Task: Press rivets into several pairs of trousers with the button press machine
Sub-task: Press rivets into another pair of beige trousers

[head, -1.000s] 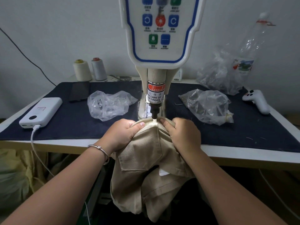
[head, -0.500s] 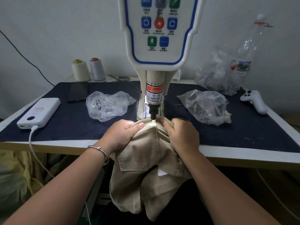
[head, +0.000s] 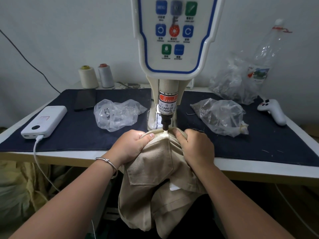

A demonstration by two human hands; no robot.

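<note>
- Trousers point(head: 160, 171) — beige, waistband under the button press machine point(head: 174, 49) punch, the rest hanging off the desk point(head: 259, 167) edge.
- Left hand point(head: 131, 146) and right hand point(head: 195, 147) grip the waistband, fingers curled, either side of the punch.
- Plastic bags point(head: 117, 114) flank the machine — power bank point(head: 45, 120) far left.

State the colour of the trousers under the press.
Beige trousers; the head view shows it.

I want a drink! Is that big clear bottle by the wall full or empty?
Empty, it seems. The bottle leans against the wall, see-through and crinkled, with no liquid line visible. Its bottom is hidden behind a plastic bag.
</note>
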